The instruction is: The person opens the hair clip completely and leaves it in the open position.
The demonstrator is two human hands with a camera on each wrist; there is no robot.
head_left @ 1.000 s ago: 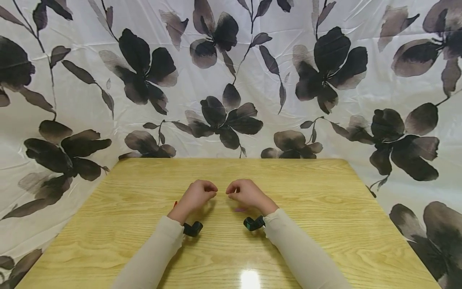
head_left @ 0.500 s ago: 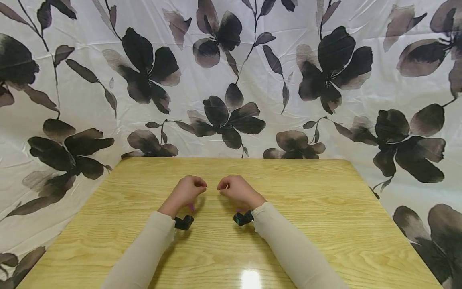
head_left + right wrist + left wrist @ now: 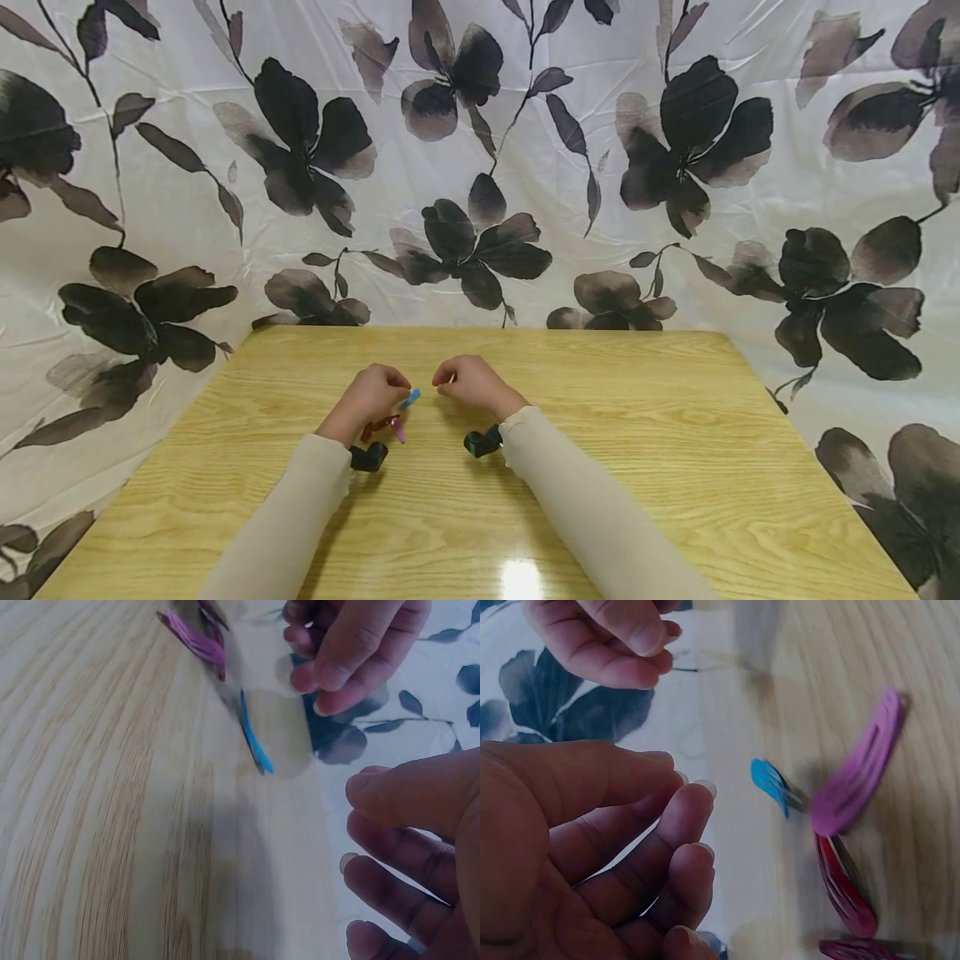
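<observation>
Both hands hover over the table, fingers loosely curved with nothing visible held. My left hand (image 3: 369, 393) has its thumb and fingertips close together. Beside its fingertips in the head view lies a blue snap hair clip (image 3: 410, 399); the left wrist view shows that clip apart from the fingers. A pink hair clip (image 3: 859, 769) follows, its end overlapping a red hair clip (image 3: 845, 889). Another dark red clip (image 3: 862, 950) is cut off at the lower edge of that view. To the right of the blue clip is my right hand (image 3: 476, 386), fingertips facing the left hand.
The wood-grain table (image 3: 645, 467) spreads around the hands. White cloth with dark flowers (image 3: 480, 250) hangs behind it and along both sides. A small black camera (image 3: 369, 457) sits at the left wrist, and another black camera (image 3: 482, 441) at the right wrist.
Both hands have moved left across the table, keeping their fingers loosely curved. The blue clip and more of the pink and red clips now show beside the left hand.
</observation>
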